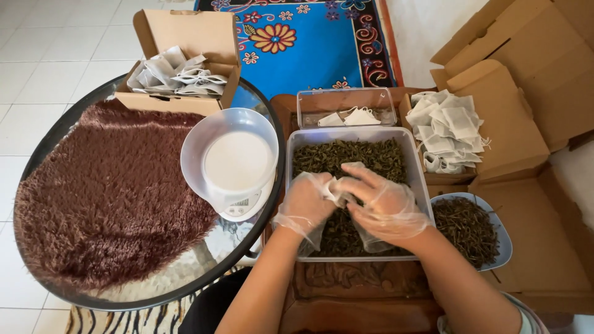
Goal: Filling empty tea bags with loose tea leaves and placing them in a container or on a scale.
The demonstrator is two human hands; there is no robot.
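Scale [238, 167] left, perhaps twigs [467, 226] right

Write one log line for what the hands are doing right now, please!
left hand: holds small white bag | right hand: fingers on same bag | both gloved, over tub of dried leaves | scale with bowl: left, untouched

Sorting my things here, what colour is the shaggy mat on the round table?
Brown shaggy mat, head view.
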